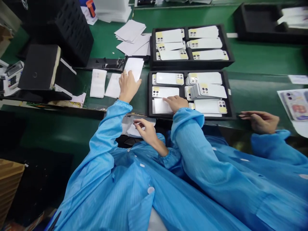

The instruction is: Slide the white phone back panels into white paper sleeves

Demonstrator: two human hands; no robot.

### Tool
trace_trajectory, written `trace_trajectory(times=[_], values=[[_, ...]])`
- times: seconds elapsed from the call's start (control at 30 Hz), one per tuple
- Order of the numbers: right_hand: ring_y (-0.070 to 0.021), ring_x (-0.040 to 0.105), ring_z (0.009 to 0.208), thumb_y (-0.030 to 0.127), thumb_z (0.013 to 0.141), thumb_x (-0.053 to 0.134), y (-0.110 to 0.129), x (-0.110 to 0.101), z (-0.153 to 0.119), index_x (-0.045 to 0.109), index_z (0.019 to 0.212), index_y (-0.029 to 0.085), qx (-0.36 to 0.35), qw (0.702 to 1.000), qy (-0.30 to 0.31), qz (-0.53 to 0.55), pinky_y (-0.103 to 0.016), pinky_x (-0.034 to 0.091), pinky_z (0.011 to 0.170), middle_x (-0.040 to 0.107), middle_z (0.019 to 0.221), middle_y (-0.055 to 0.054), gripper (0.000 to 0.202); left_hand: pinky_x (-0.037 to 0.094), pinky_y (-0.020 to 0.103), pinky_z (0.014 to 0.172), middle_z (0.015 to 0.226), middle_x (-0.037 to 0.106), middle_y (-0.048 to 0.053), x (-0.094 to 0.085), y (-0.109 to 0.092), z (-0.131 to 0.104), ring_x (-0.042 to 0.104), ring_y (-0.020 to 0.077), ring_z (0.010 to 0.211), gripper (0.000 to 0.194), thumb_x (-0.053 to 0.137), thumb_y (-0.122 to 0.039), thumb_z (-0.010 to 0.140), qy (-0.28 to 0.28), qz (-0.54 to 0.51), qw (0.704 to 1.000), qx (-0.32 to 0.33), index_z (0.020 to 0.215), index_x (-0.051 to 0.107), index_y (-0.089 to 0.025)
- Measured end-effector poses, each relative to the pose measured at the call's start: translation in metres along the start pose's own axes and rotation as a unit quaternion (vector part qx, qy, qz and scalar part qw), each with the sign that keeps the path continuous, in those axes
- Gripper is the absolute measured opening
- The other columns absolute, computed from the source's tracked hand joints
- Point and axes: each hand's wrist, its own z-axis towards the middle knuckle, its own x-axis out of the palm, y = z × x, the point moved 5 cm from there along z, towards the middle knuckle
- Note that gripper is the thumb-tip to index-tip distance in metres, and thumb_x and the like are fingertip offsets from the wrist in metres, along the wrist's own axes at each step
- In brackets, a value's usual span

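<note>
My left hand (130, 86) reaches over the green bench, its bent fingers holding the near edge of a white paper sheet (135, 68). Below it lie a white paper stack (98, 83) and another white sheet (113, 85). My right hand (176, 103) rests its outstretched fingers on a white rectangular piece (162, 106) in the near-left part of a black tray (227, 96). Around it in this tray are stacks of white phone back covers (167, 78) with camera rings and yellow film. Whether the piece under my right fingers is paper or a cover, I cannot tell.
A second black tray (228, 57) of covers stands behind. Loose papers (131, 30) lie left of it. Black boxes (36, 67) stand at the left. A co-worker's hand (147, 132) reaches beneath my right arm; the other hand (262, 122) is at the bench edge.
</note>
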Motion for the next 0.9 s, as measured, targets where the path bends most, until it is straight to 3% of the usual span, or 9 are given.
trace_trajectory(times=[0.17, 0.27, 0.33, 0.47, 0.6, 0.73, 0.8, 0.9], values=[[-0.0282, 0.074, 0.103, 0.037, 0.078, 0.103, 0.01, 0.005, -0.016, 0.079, 0.083, 0.036, -0.066, 0.995, -0.007, 0.077, -0.058, 0.067, 0.118, 0.069, 0.07, 0.003, 0.024, 0.029, 0.061, 0.152, 0.169, 0.068, 0.017, -0.019, 0.001, 0.005, 0.053, 0.0411, 0.17, 0.05, 0.08, -0.059, 0.106, -0.013, -0.028, 0.999, 0.025, 0.141, 0.08, -0.024], [-0.0314, 0.075, 0.128, 0.034, 0.081, 0.103, 0.026, -0.001, -0.04, 0.08, 0.095, 0.04, -0.05, 0.992, -0.047, 0.108, -0.061, 0.067, 0.122, 0.077, 0.091, 0.002, 0.027, 0.036, 0.054, 0.15, 0.159, 0.076, 0.014, -0.044, -0.012, 0.002, 0.059, 0.036, 0.167, 0.058, 0.063, -0.073, 0.113, -0.034, -0.057, 0.995, 0.07, 0.14, 0.081, -0.025], [-0.0331, 0.072, 0.141, 0.035, 0.085, 0.101, 0.042, 0.006, -0.06, 0.082, 0.106, 0.044, -0.041, 0.989, -0.069, 0.125, -0.062, 0.069, 0.12, 0.081, 0.11, 0.002, 0.03, 0.043, 0.051, 0.146, 0.153, 0.078, 0.012, -0.062, -0.022, -0.008, 0.062, 0.0339, 0.164, 0.066, 0.054, -0.08, 0.115, -0.062, -0.09, 0.991, 0.08, 0.14, 0.08, -0.025], [-0.0343, 0.074, 0.139, 0.047, 0.09, 0.098, 0.088, 0.057, -0.087, 0.082, 0.124, 0.043, -0.049, 0.986, -0.064, 0.148, -0.057, 0.074, 0.111, 0.082, 0.127, 0.001, 0.037, 0.056, 0.046, 0.134, 0.137, 0.083, 0.01, -0.089, -0.033, -0.052, 0.071, 0.0318, 0.152, 0.078, 0.049, -0.091, 0.111, -0.118, -0.189, 0.975, 0.029, 0.13, 0.08, -0.022], [-0.0288, 0.077, 0.134, 0.062, 0.102, 0.084, 0.13, 0.103, -0.09, 0.075, 0.147, 0.039, -0.06, 0.979, -0.051, 0.187, -0.045, 0.074, 0.106, 0.079, 0.147, -0.005, 0.052, 0.066, 0.043, 0.112, 0.12, 0.088, 0.007, -0.091, -0.024, -0.11, 0.079, 0.0271, 0.12, 0.077, 0.068, -0.096, 0.099, -0.101, -0.298, 0.947, -0.06, 0.116, 0.081, -0.021], [-0.0266, 0.081, 0.126, 0.075, 0.104, 0.073, 0.142, 0.104, -0.084, 0.073, 0.151, 0.033, -0.036, 0.961, -0.094, 0.259, -0.041, 0.075, 0.098, 0.082, 0.136, -0.006, 0.063, 0.063, 0.038, 0.093, 0.1, 0.086, 0.003, -0.084, 0.002, -0.165, 0.076, 0.0249, 0.1, 0.067, 0.089, -0.088, 0.087, 0.016, -0.305, 0.943, -0.133, 0.096, 0.082, -0.022], [-0.0277, 0.083, 0.115, 0.076, 0.098, 0.081, 0.138, 0.101, -0.086, 0.082, 0.135, 0.027, -0.015, 0.954, -0.121, 0.274, -0.043, 0.074, 0.097, 0.086, 0.121, -0.007, 0.062, 0.061, 0.036, 0.09, 0.097, 0.085, 0.003, -0.082, 0.02, -0.189, 0.076, 0.0245, 0.097, 0.064, 0.093, -0.083, 0.083, 0.06, -0.298, 0.939, -0.162, 0.095, 0.084, -0.021], [-0.0276, 0.082, 0.095, 0.076, 0.089, 0.089, 0.131, 0.107, -0.096, 0.088, 0.113, 0.022, 0.008, 0.96, -0.107, 0.26, -0.044, 0.073, 0.088, 0.088, 0.105, -0.009, 0.059, 0.061, 0.035, 0.088, 0.099, 0.086, 0.004, -0.082, 0.047, -0.214, 0.077, 0.025, 0.097, 0.062, 0.095, -0.077, 0.079, 0.068, -0.296, 0.932, -0.196, 0.099, 0.085, -0.02]])
